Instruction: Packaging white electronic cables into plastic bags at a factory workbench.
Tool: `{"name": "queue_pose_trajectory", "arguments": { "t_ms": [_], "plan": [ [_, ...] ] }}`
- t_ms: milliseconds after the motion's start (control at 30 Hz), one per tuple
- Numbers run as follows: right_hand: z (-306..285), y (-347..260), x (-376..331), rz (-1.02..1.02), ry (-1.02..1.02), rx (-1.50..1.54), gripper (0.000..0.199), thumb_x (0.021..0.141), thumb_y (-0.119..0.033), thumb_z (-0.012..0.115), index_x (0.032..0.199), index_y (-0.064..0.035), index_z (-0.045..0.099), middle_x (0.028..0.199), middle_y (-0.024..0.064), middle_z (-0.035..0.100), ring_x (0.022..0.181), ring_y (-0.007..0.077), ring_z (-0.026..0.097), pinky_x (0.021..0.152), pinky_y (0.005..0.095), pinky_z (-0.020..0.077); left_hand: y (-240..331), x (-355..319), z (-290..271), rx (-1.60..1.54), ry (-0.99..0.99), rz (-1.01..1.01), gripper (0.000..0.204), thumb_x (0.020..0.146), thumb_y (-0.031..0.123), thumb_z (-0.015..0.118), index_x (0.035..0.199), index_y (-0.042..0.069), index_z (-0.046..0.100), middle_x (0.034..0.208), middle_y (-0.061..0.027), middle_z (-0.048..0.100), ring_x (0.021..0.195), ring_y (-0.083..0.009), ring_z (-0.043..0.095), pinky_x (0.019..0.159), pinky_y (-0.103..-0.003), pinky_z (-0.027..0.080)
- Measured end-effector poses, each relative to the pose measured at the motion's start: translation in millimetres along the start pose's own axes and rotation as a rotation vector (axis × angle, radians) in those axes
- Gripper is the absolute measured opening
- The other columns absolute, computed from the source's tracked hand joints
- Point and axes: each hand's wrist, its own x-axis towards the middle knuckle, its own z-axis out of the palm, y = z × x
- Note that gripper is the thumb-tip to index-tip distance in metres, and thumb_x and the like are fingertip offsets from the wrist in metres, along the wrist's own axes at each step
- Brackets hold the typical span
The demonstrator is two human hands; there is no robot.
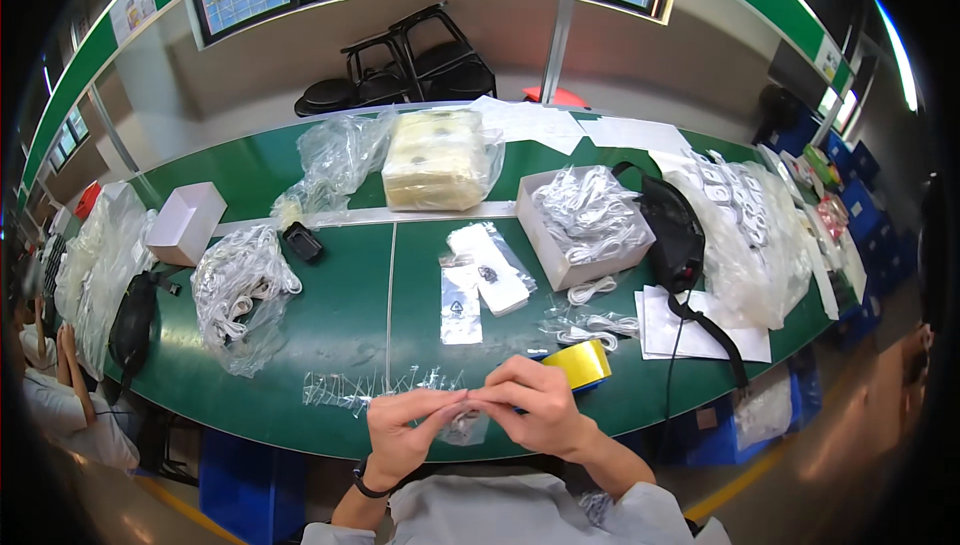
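clear plastic bag [467, 429], at the near edge of the counter [345, 290] with left hand [402, 432] and right hand [535, 407] both pinching its top, looks thin enough from where i stand that an uneven tug could tear it or a slack grip drop it.

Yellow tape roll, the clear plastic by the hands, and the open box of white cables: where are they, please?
Yellow tape roll [579, 364], head view: its yellow surface.
Clear plastic [466, 430], head view: its lower part.
Open box [592, 273], head view: its front wall.
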Motion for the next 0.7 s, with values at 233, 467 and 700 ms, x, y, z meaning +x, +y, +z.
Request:
{"name": "queue_pose_trajectory", "arguments": {
  "t_ms": [233, 467, 700],
  "plan": [
    [-68.3, 53.5, 54.0, -0.039, 0.197, -0.336, 0.008, 0.082, 0.006, 0.072, 0.085, -0.0011, 0.07, 0.088, 0.0121, 0.072, 0.076, 0.0244, 0.071, 0.069, 0.031, 0.0555, -32.3, -0.9, -2.1, -0.108, 0.072, -0.102, 0.018, 0.093, -0.002, 0.063, 0.106, -0.005, 0.075, 0.095, -0.0187, 0.076, 0.079, -0.0238, 0.076, 0.072, -0.029, 0.06],
    [-125.6, 150.2, 162.9, -0.441, 0.393, -0.997, 0.005, 0.08, -0.002, 0.073, 0.082, -0.0029, 0.068, 0.09, 0.0089, 0.072, 0.083, 0.0279, 0.07, 0.072, 0.0359, 0.0568, -35.9, -0.6, 4.0, -0.21, -0.061, -0.035, 0.058, 0.111, 0.037, 0.027, 0.14, -0.005, 0.055, 0.122, -0.0259, 0.068, 0.09, -0.0295, 0.075, 0.076, -0.034, 0.062],
    [-99.4, 255.3, 139.4, 0.179, -0.367, -1.079, 0.017, 0.084, -0.014, 0.065, 0.077, 0.0, 0.07, 0.087, 0.0202, 0.07, 0.083, 0.0388, 0.069, 0.077, 0.0483, 0.0557, -42.0, -8.5, -3.3, -0.204, -0.063, -0.11, 0.059, 0.111, 0.039, 0.027, 0.138, -0.006, 0.055, 0.122, -0.0256, 0.068, 0.09, -0.0283, 0.075, 0.076, -0.032, 0.061]
  ]
}}
